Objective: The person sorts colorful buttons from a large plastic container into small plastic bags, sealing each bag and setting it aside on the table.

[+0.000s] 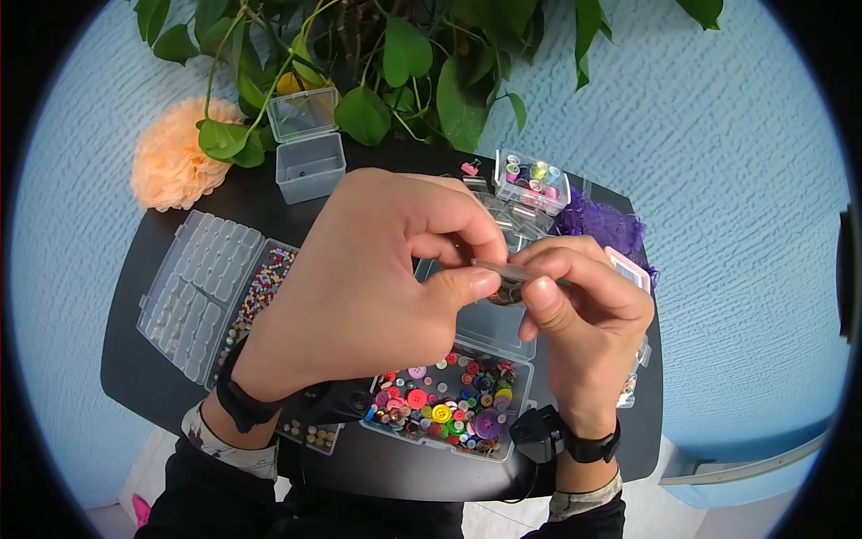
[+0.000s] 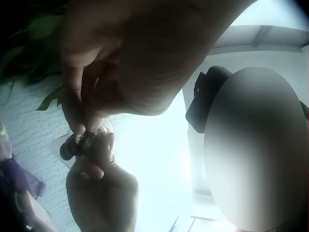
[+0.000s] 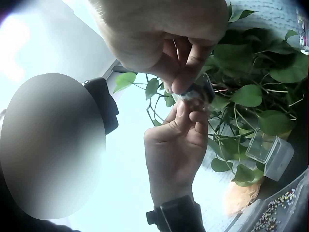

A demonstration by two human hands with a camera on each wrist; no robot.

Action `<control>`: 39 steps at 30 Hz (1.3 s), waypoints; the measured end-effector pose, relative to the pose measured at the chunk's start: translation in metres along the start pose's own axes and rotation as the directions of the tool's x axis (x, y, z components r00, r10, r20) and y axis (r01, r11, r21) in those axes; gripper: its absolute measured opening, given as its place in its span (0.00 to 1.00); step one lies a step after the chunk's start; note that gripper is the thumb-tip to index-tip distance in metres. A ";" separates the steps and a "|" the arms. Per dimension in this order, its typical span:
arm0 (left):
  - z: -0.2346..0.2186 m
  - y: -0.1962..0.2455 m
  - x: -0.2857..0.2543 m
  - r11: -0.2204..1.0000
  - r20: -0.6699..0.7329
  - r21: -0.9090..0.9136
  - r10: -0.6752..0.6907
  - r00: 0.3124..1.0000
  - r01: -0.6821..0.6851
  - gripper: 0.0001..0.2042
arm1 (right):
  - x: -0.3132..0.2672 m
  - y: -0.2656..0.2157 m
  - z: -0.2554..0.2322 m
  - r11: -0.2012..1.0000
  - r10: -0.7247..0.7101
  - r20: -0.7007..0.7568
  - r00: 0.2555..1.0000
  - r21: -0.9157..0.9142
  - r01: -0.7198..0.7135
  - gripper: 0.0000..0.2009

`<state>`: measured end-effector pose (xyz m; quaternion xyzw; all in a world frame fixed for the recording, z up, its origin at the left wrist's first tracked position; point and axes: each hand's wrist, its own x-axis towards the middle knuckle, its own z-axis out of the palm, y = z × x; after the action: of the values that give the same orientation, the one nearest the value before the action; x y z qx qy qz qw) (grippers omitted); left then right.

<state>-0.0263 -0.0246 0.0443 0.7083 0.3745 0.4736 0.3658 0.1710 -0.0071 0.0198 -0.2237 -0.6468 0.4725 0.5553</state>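
Observation:
Both hands meet above the table and pinch a small clear plastic piece (image 1: 505,269) with a thin, rounded edge. Something dark shows just under that edge. My left hand (image 1: 377,269) grips it from the left with thumb and curled forefinger. From the other side, the thumb and fingers of my right hand (image 1: 588,292) hold it. In the left wrist view, its see-through rim (image 2: 62,146) sticks out around the fingers. The right wrist view shows the left hand (image 3: 176,130) below and the right hand (image 3: 164,38) above, fingertips together. Fingers hide most of the piece.
Below the hands lies an open box of mixed buttons (image 1: 442,413). A bead organizer (image 1: 199,296) stands open at left, a small clear box (image 1: 311,167) behind it. Farther back are a box of small colourful items (image 1: 532,182), purple mesh (image 1: 600,225) and hanging leaves (image 1: 406,49).

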 end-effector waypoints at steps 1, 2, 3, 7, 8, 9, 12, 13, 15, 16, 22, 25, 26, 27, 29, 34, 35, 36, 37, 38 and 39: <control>0.000 0.001 0.000 1.000 -0.014 0.020 0.000 1.000 0.000 0.05 | 0.000 0.001 0.001 1.000 -0.003 -0.010 1.000 0.031 0.004 0.08; 0.000 0.002 0.000 1.000 -0.016 0.020 -0.001 1.000 0.001 0.05 | 0.001 0.001 0.001 1.000 -0.002 -0.007 1.000 0.031 0.003 0.08; 0.001 0.003 0.000 1.000 -0.041 -0.001 0.019 0.999 -0.019 0.05 | 0.002 -0.001 0.001 1.000 -0.001 -0.028 1.000 -0.005 0.000 0.08; 0.006 0.003 0.002 0.984 -0.091 -0.149 0.080 0.993 -0.093 0.04 | 0.003 -0.004 -0.002 1.000 0.012 -0.037 0.999 0.012 -0.011 0.07; 0.007 0.003 0.002 0.985 -0.089 -0.149 0.080 0.993 -0.093 0.04 | 0.003 -0.005 -0.004 1.000 0.011 -0.038 0.999 0.012 -0.011 0.07; 0.008 0.003 0.003 0.978 -0.087 -0.189 0.070 0.994 -0.086 0.05 | 0.003 -0.007 -0.005 1.000 0.000 -0.022 1.000 -0.001 0.000 0.07; 0.010 0.000 0.003 0.959 -0.083 -0.267 0.074 0.994 -0.093 0.05 | 0.002 -0.009 -0.007 0.999 -0.038 -0.004 0.999 -0.032 0.037 0.08; 0.010 -0.001 0.003 0.946 -0.082 -0.304 0.087 0.993 -0.108 0.05 | 0.002 -0.009 -0.007 0.997 -0.063 -0.002 0.998 -0.050 0.063 0.08; 0.012 -0.002 0.003 0.942 -0.083 -0.314 0.097 0.992 -0.118 0.06 | 0.001 -0.009 -0.007 0.997 -0.065 -0.016 0.998 -0.041 0.064 0.08; 0.012 -0.003 0.003 0.937 -0.086 -0.324 0.106 0.991 -0.128 0.06 | 0.001 -0.009 -0.006 0.997 -0.065 -0.028 0.997 -0.030 0.064 0.08; 0.010 0.002 -0.001 0.983 -0.095 -0.024 0.178 0.980 -0.181 0.03 | -0.001 -0.009 -0.002 0.963 -0.121 -0.018 0.993 -0.243 0.113 0.05; 0.018 0.003 -0.004 0.984 -0.117 0.063 0.174 0.978 -0.168 0.02 | -0.004 -0.018 -0.004 0.809 -0.273 0.067 0.960 -0.524 0.266 0.05; 0.018 0.003 -0.004 0.984 -0.117 0.063 0.174 0.978 -0.168 0.02 | -0.006 -0.018 -0.004 0.809 -0.273 0.067 0.960 -0.524 0.267 0.05; 0.019 0.004 -0.003 0.973 -0.103 0.090 0.219 0.970 -0.210 0.03 | -0.007 -0.019 -0.003 0.798 -0.296 0.045 0.954 -0.537 0.273 0.05; 0.020 0.002 -0.001 0.960 -0.084 0.116 0.264 0.961 -0.254 0.03 | -0.007 -0.017 -0.003 0.787 -0.320 0.021 0.947 -0.551 0.277 0.05; 0.022 -0.006 0.003 0.947 -0.217 -0.163 0.238 0.947 -0.276 0.07 | 0.000 -0.007 -0.003 0.976 -0.113 -0.127 0.985 -0.198 0.086 0.09; 0.022 -0.005 0.002 0.947 -0.218 -0.162 0.238 0.946 -0.276 0.07 | 0.001 -0.007 -0.003 0.991 -0.076 -0.099 0.992 -0.114 0.065 0.10; 0.021 -0.003 0.002 0.946 -0.231 -0.163 0.240 0.943 -0.281 0.07 | 0.002 -0.007 -0.003 0.991 -0.076 -0.097 0.992 -0.113 0.065 0.10; 0.021 -0.002 0.003 0.945 -0.244 -0.163 0.241 0.939 -0.285 0.08 | 0.003 -0.006 -0.004 0.990 -0.106 -0.074 0.992 -0.099 0.098 0.10; 0.022 -0.002 0.003 0.944 -0.245 -0.163 0.242 0.939 -0.285 0.08 | 0.004 -0.006 -0.005 0.988 -0.136 -0.051 0.989 -0.084 0.131 0.11; 0.022 -0.003 0.004 0.941 -0.261 -0.146 0.261 0.930 -0.305 0.07 | 0.004 -0.005 -0.007 0.988 -0.136 -0.051 0.989 -0.085 0.131 0.11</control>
<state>-0.0051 -0.0235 0.0367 0.6562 0.2637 0.6354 0.3100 0.1772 -0.0038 0.0260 -0.2155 -0.6631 0.4011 0.5941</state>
